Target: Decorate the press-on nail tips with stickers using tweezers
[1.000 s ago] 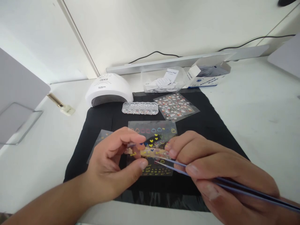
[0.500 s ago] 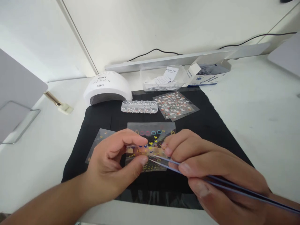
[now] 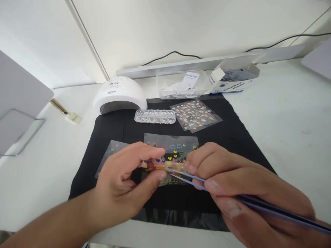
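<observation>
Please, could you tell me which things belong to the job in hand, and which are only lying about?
Seem part of the job:
tweezers, in the right hand
heart sheet, at the left hand
cloth, spread beneath

Probably lying about:
lamp
bottle
clear case
alcohol pads box
tub of packets
overlapping sheets
side sheet, partly behind the left hand

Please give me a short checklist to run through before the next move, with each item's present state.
1. Tweezers held in the right hand: ok.
2. Tweezers reaching in front of the clear sticker sheet: ok.
3. Something pinched in the tweezers: cannot tell, too small to see.
4. Left hand firmly gripping the sticker sheet: cannot tell; its fingertips are at it.
5. Bottle off the black cloth: ok.
6. Box of alcohol pads closed: not ok, it is open.
</observation>
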